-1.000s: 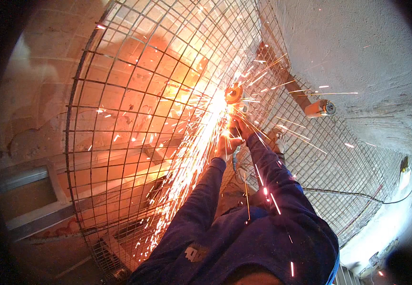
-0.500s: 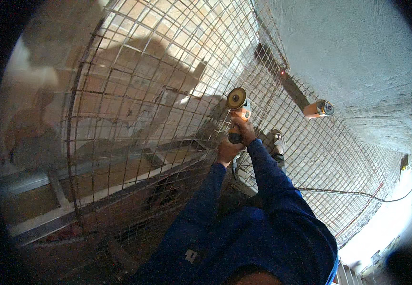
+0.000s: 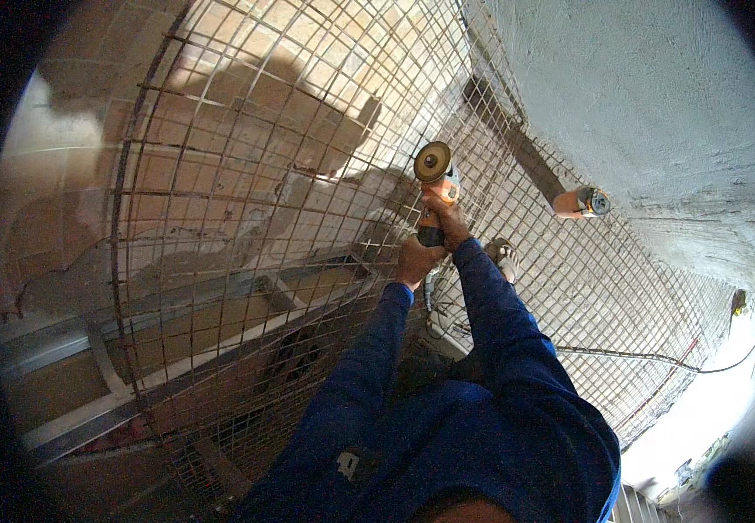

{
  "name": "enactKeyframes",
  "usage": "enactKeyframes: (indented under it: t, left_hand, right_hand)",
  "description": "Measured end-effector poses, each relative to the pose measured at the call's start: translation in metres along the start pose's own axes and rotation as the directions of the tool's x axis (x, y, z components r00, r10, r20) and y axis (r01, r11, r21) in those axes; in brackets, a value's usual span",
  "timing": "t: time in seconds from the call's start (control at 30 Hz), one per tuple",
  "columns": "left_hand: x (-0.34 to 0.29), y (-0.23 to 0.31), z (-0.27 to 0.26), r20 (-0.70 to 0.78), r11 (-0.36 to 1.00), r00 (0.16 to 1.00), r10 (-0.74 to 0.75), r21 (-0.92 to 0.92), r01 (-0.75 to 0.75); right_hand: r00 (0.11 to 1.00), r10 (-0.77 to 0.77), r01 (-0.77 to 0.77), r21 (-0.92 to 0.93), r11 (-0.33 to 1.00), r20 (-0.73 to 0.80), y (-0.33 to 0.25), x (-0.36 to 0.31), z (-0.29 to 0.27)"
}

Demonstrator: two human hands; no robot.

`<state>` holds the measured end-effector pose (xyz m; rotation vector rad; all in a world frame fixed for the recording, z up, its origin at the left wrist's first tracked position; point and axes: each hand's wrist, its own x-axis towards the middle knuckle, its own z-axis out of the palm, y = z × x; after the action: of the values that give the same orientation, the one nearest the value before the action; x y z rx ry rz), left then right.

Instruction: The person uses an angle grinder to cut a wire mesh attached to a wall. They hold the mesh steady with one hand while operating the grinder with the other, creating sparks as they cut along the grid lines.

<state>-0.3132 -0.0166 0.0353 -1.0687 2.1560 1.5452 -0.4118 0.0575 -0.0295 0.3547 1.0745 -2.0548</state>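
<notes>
I hold an orange and black angle grinder (image 3: 440,193) out in front of me, with its round disc (image 3: 432,161) at the far end. My right hand (image 3: 450,224) grips the body just behind the orange part. Lower down, at the back end, my left hand (image 3: 416,261) is wrapped round the dark handle. Wire mesh (image 3: 247,148) of rusty bars rises ahead and to the left. The disc appears in front of the mesh; whether it touches a bar I cannot tell.
A second orange and black tool (image 3: 584,203) lies at the right by the rough grey wall (image 3: 656,105). More mesh covers the floor on the right, with a dark cable (image 3: 647,355) across it. Metal framing (image 3: 103,349) runs along the lower left.
The grinder and both hands have shifted slightly upward in view. The mesh on the left appears shifted a little to the left and up. My grip stays the same.
</notes>
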Motion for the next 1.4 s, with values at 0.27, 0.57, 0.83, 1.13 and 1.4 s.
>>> enactKeyframes:
  t: [0.27,0.57,0.83,1.13,1.4]
  left_hand:
    - [0.001,-0.006,0.001,-0.099,0.997,0.993,0.070,-0.012,-0.071]
    - [0.003,-0.004,0.000,-0.032,0.995,0.996,0.083,-0.046,-0.085]
    - [-0.001,0.003,-0.003,-0.032,0.990,0.997,0.077,-0.116,-0.080]
    - [0.013,-0.053,0.009,-0.179,0.939,0.930,0.321,-0.070,-0.337]
    - [0.027,-0.063,0.010,-0.040,0.996,0.998,0.049,0.075,-0.046]
  right_hand:
    - [0.995,-0.098,0.089,-0.221,0.971,-0.027,0.019,0.019,-0.012]
    - [0.951,-0.290,0.309,-0.319,0.896,0.107,0.019,0.017,-0.016]
    - [0.992,0.087,-0.083,-0.051,0.995,0.087,0.005,0.007,-0.005]
    - [0.998,0.061,-0.062,0.016,0.998,0.022,0.033,0.022,-0.015]
    - [0.996,0.029,-0.033,0.049,0.998,0.089,0.010,0.007,0.000]
